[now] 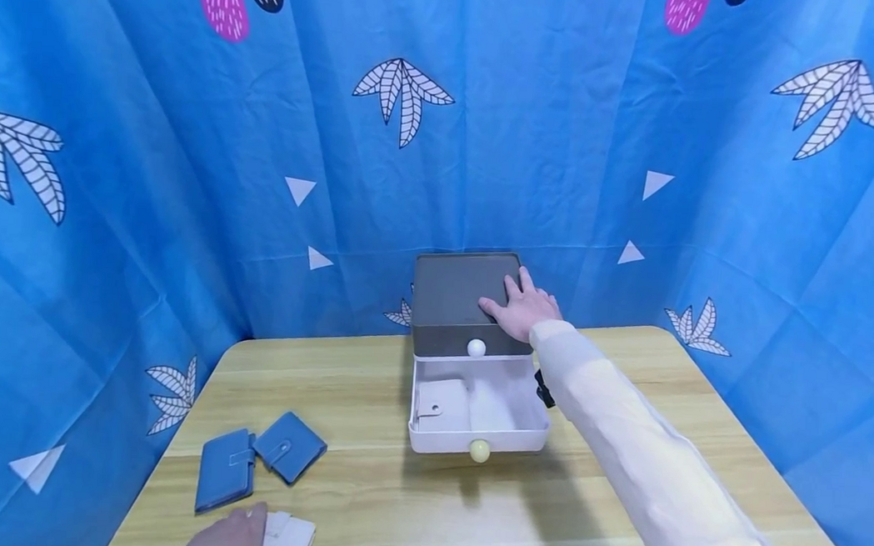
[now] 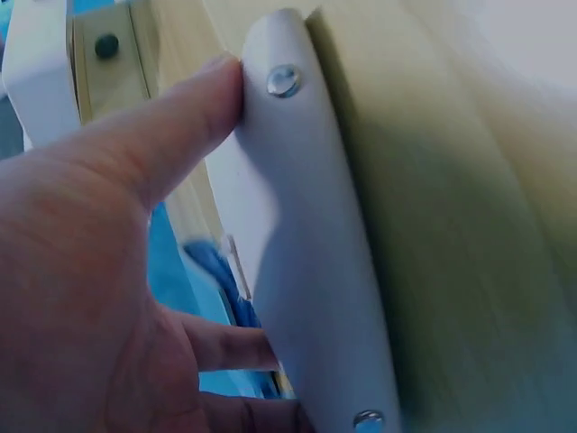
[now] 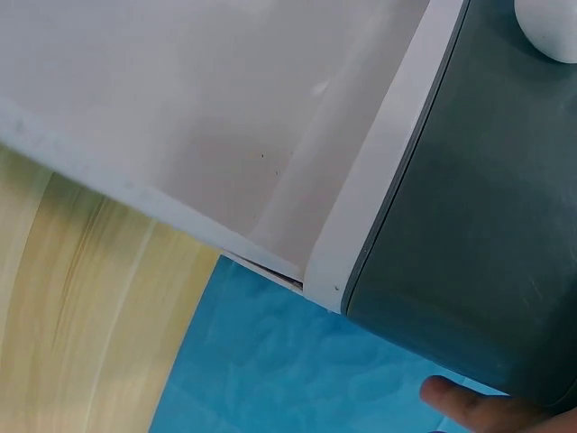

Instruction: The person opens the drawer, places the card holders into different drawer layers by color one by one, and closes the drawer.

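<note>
At the table's front left, my left hand (image 1: 229,536) grips a small white wallet (image 1: 289,538) with a snap. In the left wrist view the thumb lies at one edge of the white wallet (image 2: 302,216), with fingers at its other side. My right hand (image 1: 525,308) rests with spread fingers on the dark top of a small drawer box (image 1: 458,291). Below that top, the white lower drawer (image 1: 502,440) is pulled out; another white wallet (image 1: 442,405) lies in its left half. Two blue wallets, a larger one (image 1: 225,469) and a smaller one (image 1: 291,446), lie beyond my left hand.
The upper dark drawer has a white knob (image 1: 477,348), the lower one a pale yellow knob (image 1: 479,451). A small black object (image 1: 544,390) shows beside the drawer's right wall. Blue patterned curtains (image 1: 527,145) enclose the wooden table (image 1: 363,502) at back and sides.
</note>
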`<state>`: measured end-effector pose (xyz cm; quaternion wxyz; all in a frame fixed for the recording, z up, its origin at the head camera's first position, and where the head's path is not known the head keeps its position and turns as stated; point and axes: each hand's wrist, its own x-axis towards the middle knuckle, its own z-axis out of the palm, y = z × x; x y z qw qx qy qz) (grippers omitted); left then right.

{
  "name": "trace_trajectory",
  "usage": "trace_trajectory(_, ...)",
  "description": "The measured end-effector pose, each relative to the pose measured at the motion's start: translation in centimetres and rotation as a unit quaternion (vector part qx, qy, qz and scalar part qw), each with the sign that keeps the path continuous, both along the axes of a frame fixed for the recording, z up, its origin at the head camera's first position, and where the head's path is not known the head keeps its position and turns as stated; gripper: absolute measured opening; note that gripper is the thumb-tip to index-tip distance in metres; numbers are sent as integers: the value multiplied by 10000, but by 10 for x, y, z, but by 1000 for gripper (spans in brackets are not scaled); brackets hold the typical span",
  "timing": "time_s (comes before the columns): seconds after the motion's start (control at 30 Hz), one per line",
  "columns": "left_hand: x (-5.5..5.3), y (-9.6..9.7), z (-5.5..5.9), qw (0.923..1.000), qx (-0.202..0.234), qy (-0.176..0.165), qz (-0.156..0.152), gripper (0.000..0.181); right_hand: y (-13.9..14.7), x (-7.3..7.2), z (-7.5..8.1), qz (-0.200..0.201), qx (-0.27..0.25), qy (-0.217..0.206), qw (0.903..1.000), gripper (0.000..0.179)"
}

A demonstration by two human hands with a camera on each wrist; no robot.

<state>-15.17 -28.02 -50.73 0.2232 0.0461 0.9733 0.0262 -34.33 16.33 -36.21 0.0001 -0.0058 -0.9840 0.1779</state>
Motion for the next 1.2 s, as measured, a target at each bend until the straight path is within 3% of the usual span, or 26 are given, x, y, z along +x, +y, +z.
trace_trajectory(0.2,-2,38,3,9996,90,172,188,117,0,0,0,-10,-17,30,10000,86)
trace_trajectory(0.5,-9,76,7,9961,222,843,101,117,4,1,-1,-37,-48,12,10000,86)
trace_trajectory(0.8,-16,93,5,9916,243,1269,-13,108,0,-1,-4,-24,-110,24,9999,85)
trace_trajectory(1.2,-22,112,0,9822,438,1813,-207,111,1,-3,0,67,-53,42,10000,85)
